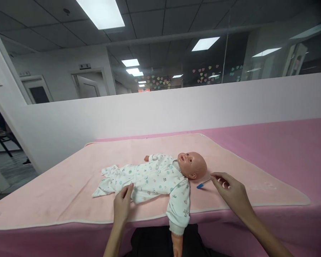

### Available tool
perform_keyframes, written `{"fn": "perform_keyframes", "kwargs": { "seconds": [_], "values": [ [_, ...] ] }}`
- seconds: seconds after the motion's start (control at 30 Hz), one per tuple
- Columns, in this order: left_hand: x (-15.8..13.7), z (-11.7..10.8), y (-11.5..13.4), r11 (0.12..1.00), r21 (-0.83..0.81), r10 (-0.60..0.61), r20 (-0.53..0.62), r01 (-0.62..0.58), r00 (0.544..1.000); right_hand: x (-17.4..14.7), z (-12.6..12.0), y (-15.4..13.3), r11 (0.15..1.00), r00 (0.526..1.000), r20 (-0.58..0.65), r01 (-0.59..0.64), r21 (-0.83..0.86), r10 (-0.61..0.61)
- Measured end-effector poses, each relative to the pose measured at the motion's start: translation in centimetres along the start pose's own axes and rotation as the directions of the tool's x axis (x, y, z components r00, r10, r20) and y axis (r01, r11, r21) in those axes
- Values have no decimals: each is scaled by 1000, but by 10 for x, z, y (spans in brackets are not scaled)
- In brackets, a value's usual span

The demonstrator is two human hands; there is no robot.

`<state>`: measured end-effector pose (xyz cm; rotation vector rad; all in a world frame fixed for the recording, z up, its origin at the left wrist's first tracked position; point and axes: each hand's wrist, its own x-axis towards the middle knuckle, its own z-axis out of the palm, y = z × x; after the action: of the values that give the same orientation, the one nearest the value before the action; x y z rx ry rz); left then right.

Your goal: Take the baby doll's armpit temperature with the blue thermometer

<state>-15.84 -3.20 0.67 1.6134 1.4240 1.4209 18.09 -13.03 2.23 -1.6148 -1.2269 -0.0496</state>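
A baby doll (193, 165) lies on its back across the mat, head to the right, in a white printed outfit (152, 178). One sleeved arm of the doll (178, 210) hangs over the table's front edge. At the doll's hip, my left hand (122, 203) has thumb and forefinger closed at the outfit's near edge; the rest of its fingers are hidden. Just right of the doll's head, my right hand (231, 192) pinches the end of a thin clear stick with a blue tip (200, 186), like a thermometer. Its blue tip points left, close to the doll's shoulder.
A peach mat (69, 178) with a pale border covers much of the pink tablecloth (291, 142). Behind the table runs a low white wall (160, 110) topped by glass. At the left are a doorway and part of a person (2, 121) by a desk.
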Motion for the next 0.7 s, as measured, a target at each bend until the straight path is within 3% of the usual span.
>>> {"fn": "perform_keyframes", "kwargs": {
  "seconds": [0.23, 0.37, 0.53, 0.7],
  "values": [
    [-1, 1, -5, 1000, -19, 9, -43, -10, 999, 4, 27, 5, 1000, 993, 115, 5, -19, -3],
    [4, 2, 7, 984, 169, 68, -71, -55, 995, -2, 39, 17, 999, 988, 145, -53, 8, 51],
    [29, 11, 26, 890, 452, 108, -65, -67, 992, -6, 47, 38, 993, 984, 144, -109, 37, 103],
    [62, 13, 23, 837, 542, 119, -53, -71, 992, -6, 46, 46, 958, 954, 211, -247, 145, 214]
  ]
}}
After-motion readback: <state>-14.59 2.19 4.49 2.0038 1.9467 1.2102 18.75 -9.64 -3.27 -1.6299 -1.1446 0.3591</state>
